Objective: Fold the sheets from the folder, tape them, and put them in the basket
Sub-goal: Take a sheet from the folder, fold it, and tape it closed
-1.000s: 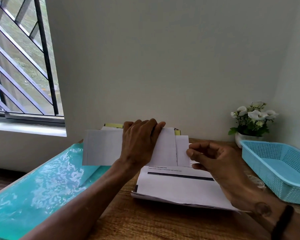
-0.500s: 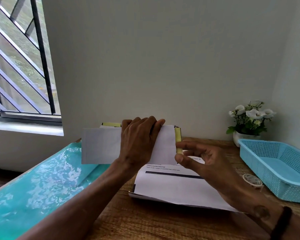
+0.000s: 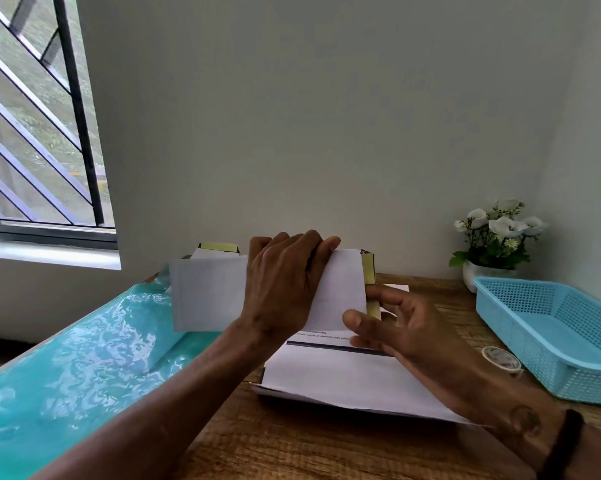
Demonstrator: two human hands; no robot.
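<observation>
- Folded sheet (image 3: 209, 294): in the one head view, this white paper stands upright at the centre of the frame, held above the wooden table (image 3: 292, 441), likely so that its edges can be lined up for taping.
- Our left hand (image 3: 285, 282) grasps the sheet from behind its top edge, fingers curled over it, keeping it steady.
- Our right hand (image 3: 406, 327) sits just right of the sheet's lower right corner, thumb and fingers bent near the edge. We cannot tell whether it pinches the paper or only touches it.
- Below the hands, at lower centre, the folder (image 3: 344, 401) lies open on the table with more printed sheets (image 3: 333, 372) on top, within easy reach for the next fold.
- A roll of clear tape (image 3: 501, 358) rests at right centre, just beside the blue basket (image 3: 569, 382) at the right edge, where we judge the finished sheets will go.
- A teal cover (image 3: 67, 355) fills the lower left.
</observation>
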